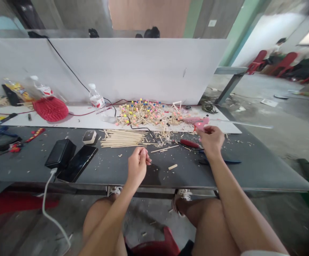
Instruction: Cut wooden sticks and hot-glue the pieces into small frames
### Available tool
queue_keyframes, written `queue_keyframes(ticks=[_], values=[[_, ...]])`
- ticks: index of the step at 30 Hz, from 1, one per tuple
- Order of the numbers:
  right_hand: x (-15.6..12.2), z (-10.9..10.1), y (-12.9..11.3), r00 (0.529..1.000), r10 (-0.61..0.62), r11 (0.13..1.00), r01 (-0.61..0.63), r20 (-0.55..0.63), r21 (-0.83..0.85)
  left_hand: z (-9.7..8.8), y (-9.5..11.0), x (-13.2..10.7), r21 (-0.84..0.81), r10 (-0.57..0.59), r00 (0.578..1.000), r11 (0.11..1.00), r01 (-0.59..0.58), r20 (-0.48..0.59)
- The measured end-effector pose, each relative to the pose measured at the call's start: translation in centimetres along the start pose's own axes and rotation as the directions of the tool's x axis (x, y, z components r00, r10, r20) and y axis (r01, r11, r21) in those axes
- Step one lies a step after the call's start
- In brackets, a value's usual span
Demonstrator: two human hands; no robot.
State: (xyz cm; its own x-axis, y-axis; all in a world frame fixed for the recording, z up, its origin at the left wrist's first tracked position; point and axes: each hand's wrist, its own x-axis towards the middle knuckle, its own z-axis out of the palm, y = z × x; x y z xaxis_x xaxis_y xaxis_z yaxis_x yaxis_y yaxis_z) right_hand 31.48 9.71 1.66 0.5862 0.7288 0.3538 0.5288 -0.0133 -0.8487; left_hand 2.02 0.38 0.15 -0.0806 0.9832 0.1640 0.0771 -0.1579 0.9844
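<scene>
Pinching a glue gun [202, 122] in the right hand [212, 139], with the left hand's [138, 160] fingertips [144, 152] pressed together.

Between eight and nine o'clock a black phone [78, 164] lies on the table [261, 167], just beside a black block [61, 153]; a white cable [47, 213] runs from the block toward eight. At nine sits a red bristly bundle [50, 109]. A clear bottle [96, 97] stands near ten. Red chairs [287, 64] and people [307, 53] show toward two, a white wall plate [212, 23] at one.
</scene>
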Motion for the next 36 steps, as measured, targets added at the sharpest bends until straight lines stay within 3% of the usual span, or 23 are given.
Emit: queue_keyframes(ticks=[2,5,8,12,15,19,23,28,31,36], values=[[-2.7,-0.6,-3.1,0.994,0.109,0.955,-0.100,-0.017,0.279,1.2,0.5,0.0,-0.025,0.043,0.998,0.999,-0.042,0.050],[-7.9,-0.9,-6.9,0.987,0.128,0.827,-0.163,0.102,0.538,3.5,1.6,0.1,-0.124,0.109,0.990,0.987,-0.097,0.090],[-12.4,0.0,-8.6,0.970,0.194,0.713,-0.243,0.147,0.658,6.0,2.7,-0.1,-0.225,0.109,0.991,0.970,-0.091,0.072],[-15.5,2.1,-9.1,0.958,0.228,0.648,-0.284,0.176,0.707,8.1,2.6,-0.6,-0.237,-0.033,0.995,0.971,0.010,-0.096],[-16.5,3.4,-9.4,0.932,0.230,0.626,-0.362,0.280,0.691,8.2,1.9,-0.5,-0.188,-0.103,0.967,0.980,0.059,-0.231],[-17.1,4.2,-9.5,0.903,0.219,0.623,-0.422,0.371,0.658,7.6,1.5,0.3,0.019,-0.036,0.912,0.999,0.048,-0.408],[-16.8,3.8,-9.4,0.901,0.171,0.615,-0.414,0.399,0.671,7.5,1.5,0.9,0.054,-0.039,0.871,0.996,0.075,-0.490],[-15.4,2.5,-9.4,0.947,0.202,0.617,-0.322,0.251,0.718,8.0,1.0,0.8,0.094,0.008,0.861,0.995,0.046,-0.508],[-14.8,1.7,-9.5,0.956,0.182,0.587,-0.295,0.232,0.754,8.1,0.9,0.5,0.106,0.007,0.864,0.993,0.053,-0.503],[-14.5,0.6,-9.5,0.968,0.156,0.582,-0.252,0.198,0.773,8.5,1.3,0.2,-0.139,-0.140,0.927,0.985,0.097,-0.349]])
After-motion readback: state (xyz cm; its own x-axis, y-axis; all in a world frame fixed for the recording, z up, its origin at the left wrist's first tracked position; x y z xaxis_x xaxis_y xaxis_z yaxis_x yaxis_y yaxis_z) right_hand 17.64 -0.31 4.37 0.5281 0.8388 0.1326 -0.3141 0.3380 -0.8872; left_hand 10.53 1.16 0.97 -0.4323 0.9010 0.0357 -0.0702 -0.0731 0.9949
